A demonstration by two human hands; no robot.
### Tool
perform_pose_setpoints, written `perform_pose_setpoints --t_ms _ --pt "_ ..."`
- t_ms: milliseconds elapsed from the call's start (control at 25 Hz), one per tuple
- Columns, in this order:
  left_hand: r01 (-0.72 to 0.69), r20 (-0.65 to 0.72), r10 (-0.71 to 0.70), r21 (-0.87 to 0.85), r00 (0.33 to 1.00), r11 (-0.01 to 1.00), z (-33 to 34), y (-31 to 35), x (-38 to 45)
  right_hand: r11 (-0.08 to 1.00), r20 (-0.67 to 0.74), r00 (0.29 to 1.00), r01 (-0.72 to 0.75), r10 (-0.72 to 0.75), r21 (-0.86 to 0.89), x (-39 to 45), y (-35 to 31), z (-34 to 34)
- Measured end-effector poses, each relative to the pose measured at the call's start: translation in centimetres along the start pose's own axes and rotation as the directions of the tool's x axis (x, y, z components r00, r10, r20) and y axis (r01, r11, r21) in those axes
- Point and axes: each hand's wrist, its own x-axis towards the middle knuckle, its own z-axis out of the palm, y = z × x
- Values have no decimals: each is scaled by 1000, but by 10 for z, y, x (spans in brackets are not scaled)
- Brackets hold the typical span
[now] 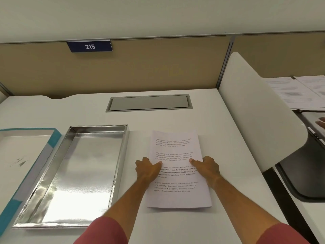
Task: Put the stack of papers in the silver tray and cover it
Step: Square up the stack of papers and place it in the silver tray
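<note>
Fingers (pixel 159 163) of both my hands pinch the white printed stack of papers (pixel 177 196) by its side edges on the white bench (pixel 228 138), squaring it for the empty shiny silver tray (pixel 123 148) just beside

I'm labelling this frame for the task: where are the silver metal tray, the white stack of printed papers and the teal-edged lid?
silver metal tray (pixel 98 128): head view, far rim.
white stack of printed papers (pixel 177 198): head view, blank lower part of top sheet.
teal-edged lid (pixel 10 208): head view, teal right edge.
</note>
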Motion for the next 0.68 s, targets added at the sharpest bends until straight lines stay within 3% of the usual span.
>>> perform_pose_setpoints --t_ms 400,680 --pt "43 52 -30 -284 998 958 -6 -5 7 948 116 988 -134 104 289 20 9 -8" --pt "54 168 -3 -302 986 952 -16 -9 21 946 266 959 -175 101 272 25 1 -18"
